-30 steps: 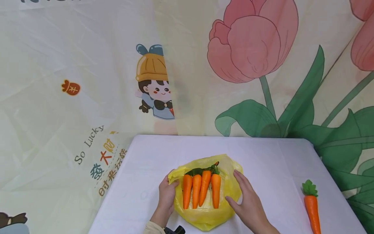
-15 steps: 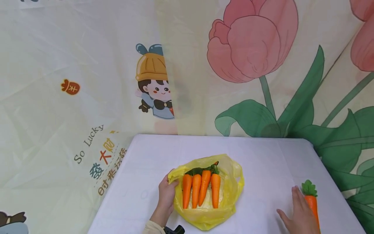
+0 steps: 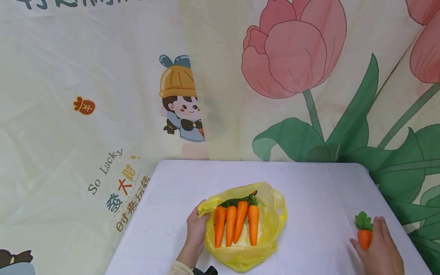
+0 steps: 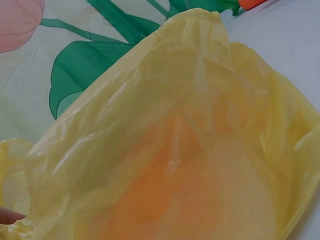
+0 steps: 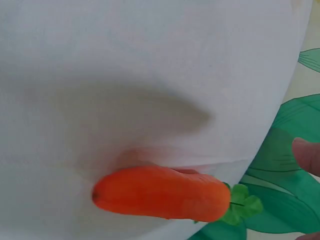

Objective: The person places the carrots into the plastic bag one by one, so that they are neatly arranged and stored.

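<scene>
My left hand (image 3: 196,233) grips the left rim of a yellow plastic bag (image 3: 242,258), its thumb over the edge. Inside the bag's wide mouth, several orange carrots (image 3: 242,221) lie side by side, green tops away from me. Through the thin yellow film (image 4: 170,175), the left wrist view shows an orange blur. Another carrot (image 3: 364,238) with a leafy top lies at the table's right. Over its lower part hovers my right hand (image 3: 379,248), fingers extended and thumb spread to the left. The right wrist view has that carrot (image 5: 162,194) whole, with the thumb (image 5: 307,156) apart from it.
A white-covered table (image 3: 309,198) carries the bag and the lone carrot, with bare cloth between them. Behind it hangs a printed backdrop (image 3: 223,76) with tulips and a cartoon figure. A black object (image 3: 207,270) shows beside my left wrist.
My right hand has left the bag's right side and travelled right, past the lone carrot's top to its right side. My left hand stays on the rim. The view has tilted slightly.
</scene>
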### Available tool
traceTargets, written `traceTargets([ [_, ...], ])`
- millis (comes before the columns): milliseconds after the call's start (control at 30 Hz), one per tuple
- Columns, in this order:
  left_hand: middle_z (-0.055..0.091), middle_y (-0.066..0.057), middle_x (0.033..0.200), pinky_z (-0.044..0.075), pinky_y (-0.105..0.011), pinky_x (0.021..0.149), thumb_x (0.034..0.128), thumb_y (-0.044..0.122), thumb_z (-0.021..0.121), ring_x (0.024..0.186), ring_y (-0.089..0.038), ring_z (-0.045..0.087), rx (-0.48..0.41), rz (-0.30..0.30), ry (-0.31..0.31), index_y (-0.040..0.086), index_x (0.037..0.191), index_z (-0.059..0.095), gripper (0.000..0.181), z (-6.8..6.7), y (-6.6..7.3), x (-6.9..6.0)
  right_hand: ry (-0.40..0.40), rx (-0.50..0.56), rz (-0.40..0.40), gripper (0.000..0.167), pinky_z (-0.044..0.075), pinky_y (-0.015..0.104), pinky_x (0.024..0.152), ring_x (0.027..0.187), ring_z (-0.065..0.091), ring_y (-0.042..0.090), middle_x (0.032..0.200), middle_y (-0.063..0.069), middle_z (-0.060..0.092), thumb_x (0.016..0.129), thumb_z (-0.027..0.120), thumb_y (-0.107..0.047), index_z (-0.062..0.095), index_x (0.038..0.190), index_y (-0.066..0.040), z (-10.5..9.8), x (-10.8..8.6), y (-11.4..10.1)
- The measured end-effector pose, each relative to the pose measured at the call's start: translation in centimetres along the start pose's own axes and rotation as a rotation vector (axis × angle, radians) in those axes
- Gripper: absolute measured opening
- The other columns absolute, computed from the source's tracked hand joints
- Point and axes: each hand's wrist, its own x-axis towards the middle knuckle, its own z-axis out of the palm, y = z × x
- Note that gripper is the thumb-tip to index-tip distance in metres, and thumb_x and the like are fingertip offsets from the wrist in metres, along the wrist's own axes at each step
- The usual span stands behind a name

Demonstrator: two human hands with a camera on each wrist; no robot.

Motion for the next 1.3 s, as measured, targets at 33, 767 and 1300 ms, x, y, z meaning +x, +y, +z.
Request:
traceTargets([
  [33, 0.039, -0.02, 0.156, 0.032, -0.049, 0.118, 0.0993, -0.004, 0.044, 0.143, -0.036, 0.038, -0.001, -0.001, -0.001, -0.003, 0.153, 0.037, 0.054, 0.0, 0.0, 0.0, -0.038, 0.007, 0.032, 0.124, 0.04, 0.073, 0.094, 0.122, 0.036, 0.066, 0.155, 0.042, 0.008, 0.078, 0.086, -0.039, 0.004, 0.151, 0.02, 0.1, 0.1, 0.1],
  [767, 0.034, -0.019, 0.159, 0.031, -0.05, 0.118, 0.0972, -0.007, 0.044, 0.145, -0.037, 0.034, -0.015, 0.002, -0.021, -0.004, 0.153, 0.035, 0.057, 0.5, 0.2, 0.2, -0.223, 0.073, 0.174, 0.058, 0.051, 0.051, 0.071, 0.076, 0.057, 0.032, 0.092, 0.023, 0.062, 0.085, 0.08, -0.027, 0.053, 0.119, 0.011, 1.3, 1.3, 2.7],
  [1300, 0.035, -0.017, 0.16, 0.03, -0.05, 0.119, 0.098, -0.007, 0.044, 0.146, -0.036, 0.033, -0.003, 0.011, -0.017, -0.003, 0.153, 0.036, 0.055, 0.5, -0.1, 0.4, -0.344, 0.139, 0.238, 0.076, 0.049, 0.064, 0.089, 0.098, 0.058, 0.044, 0.12, 0.037, 0.055, 0.082, 0.082, -0.018, 0.042, 0.135, 0.018, 1.2, 1.3, 1.6],
])
